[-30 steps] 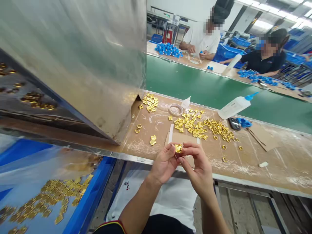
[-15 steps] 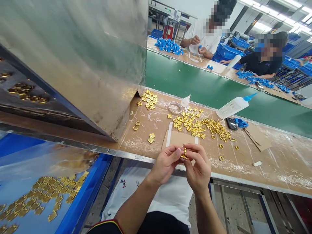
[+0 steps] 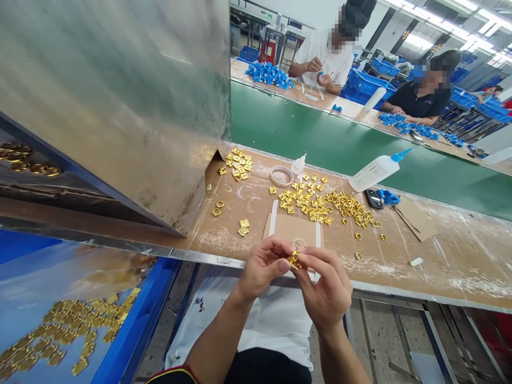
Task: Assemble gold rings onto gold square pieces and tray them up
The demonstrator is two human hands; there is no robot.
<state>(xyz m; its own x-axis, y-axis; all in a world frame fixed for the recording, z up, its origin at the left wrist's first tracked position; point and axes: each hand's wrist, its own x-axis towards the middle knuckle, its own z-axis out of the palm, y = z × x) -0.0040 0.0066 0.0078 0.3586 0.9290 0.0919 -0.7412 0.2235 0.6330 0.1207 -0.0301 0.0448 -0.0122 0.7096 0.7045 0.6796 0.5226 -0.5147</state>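
Just over the table's front edge, my left hand (image 3: 262,269) and my right hand (image 3: 328,285) meet with fingertips pinched on a small shiny gold piece (image 3: 295,260). It looks like a ring against a flat part, but the fingers hide much of it. Beneath and behind the fingers lies a cardboard sheet (image 3: 286,226) with white tape strips, and a pale loop (image 3: 299,243) shows on it. Beyond the sheet spread gold square pieces (image 3: 298,198) and a heap of gold rings (image 3: 354,208). Two loose rings (image 3: 216,212) and a few squares (image 3: 244,228) lie to the left.
A large metal housing (image 3: 120,106) blocks the left. Behind are a tape roll (image 3: 281,176), a small white bottle (image 3: 298,165), a blue-tipped bottle (image 3: 376,172), a black device (image 3: 374,199) and a green belt (image 3: 288,120). Co-workers sit across it. A blue bin (image 3: 160,288) holds gold plates.
The gold piece is turned between my fingertips, and both hands have shifted slightly. My view has moved a little, so the table scene sits further left.
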